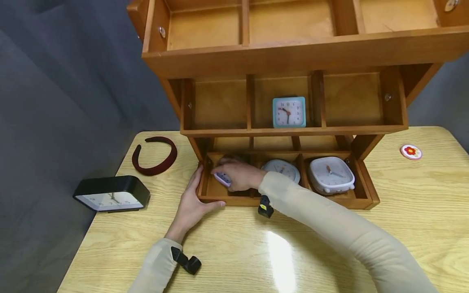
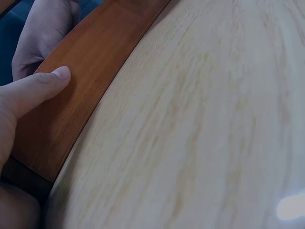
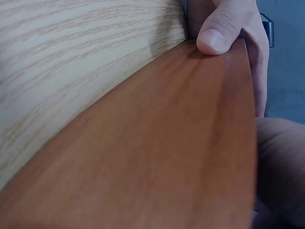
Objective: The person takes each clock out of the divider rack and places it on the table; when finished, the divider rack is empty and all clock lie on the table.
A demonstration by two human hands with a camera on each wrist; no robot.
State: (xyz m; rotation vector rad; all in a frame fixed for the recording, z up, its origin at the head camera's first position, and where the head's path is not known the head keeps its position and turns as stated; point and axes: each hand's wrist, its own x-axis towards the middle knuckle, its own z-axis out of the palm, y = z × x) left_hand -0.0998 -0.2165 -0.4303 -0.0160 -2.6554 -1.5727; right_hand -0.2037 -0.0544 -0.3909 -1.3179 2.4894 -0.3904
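Grey cloth (image 1: pixel 55 101) backs a pale wood-grain table (image 1: pixel 227 252); on it, a tiered wooden cabinet (image 1: pixel 293 57). Its lowest drawer (image 1: pixel 242 201) bears a pale clock (image 1: pixel 282 166) in the middle compartment, a white clock (image 1: pixel 331 175) in the right one. Left hand (image 1: pixel 192 208) set round the drawer's front left corner, fingers extended along the outer side, thumb on the front. Right hand (image 1: pixel 239 173) down in the left compartment, seemingly pinching a small lilac clock (image 1: pixel 222 179); thumb contact hidden. Judgement on method: let the left hand brace the drawer against sliding; grip the clock lightly by its rim, not its face; move slowly, knuckles clear of the wood. Clock's place: tilted beneath the right fingers, near the left hand but apart, the drawer's side between
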